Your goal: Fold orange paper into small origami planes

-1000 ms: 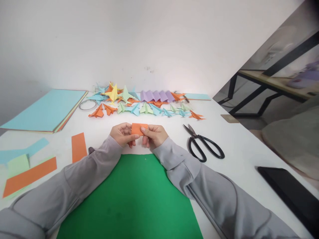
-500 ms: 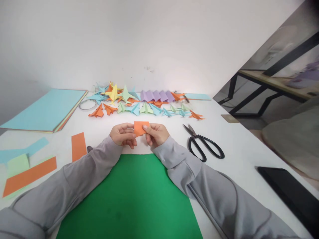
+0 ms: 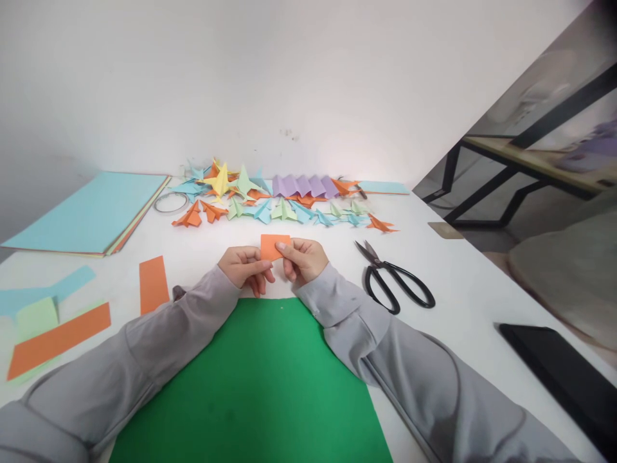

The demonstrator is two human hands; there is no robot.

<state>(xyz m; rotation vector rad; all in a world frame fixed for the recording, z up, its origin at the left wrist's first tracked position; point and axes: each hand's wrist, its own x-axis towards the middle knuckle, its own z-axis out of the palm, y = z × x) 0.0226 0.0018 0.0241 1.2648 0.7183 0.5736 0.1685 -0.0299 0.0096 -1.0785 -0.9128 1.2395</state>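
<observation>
A small orange piece of paper [image 3: 270, 243] is held up above the far edge of a green mat [image 3: 250, 373]. My right hand [image 3: 306, 258] pinches its right side, thumb on the near face. At the lower left of the paper is my left hand [image 3: 245, 266], thumb and forefinger closed at its bottom corner, the other fingers curled beneath. Part of the paper is hidden by the fingers. To the right of my hands lie scissors [image 3: 380, 265] with black handles, blades slightly apart.
Folded paper planes [image 3: 282, 209] in several colours line the wall, with a pleated purple paper [image 3: 303, 186]. Coloured sheets [image 3: 81, 209] are stacked at left. Orange strips [image 3: 153, 283] and cut scraps [image 3: 36, 318] lie nearer. A black tablet-like object [image 3: 554, 366] is at right.
My left hand has slid from the paper's left edge down and right to its lower corner. My right hand keeps its pinch, almost still.
</observation>
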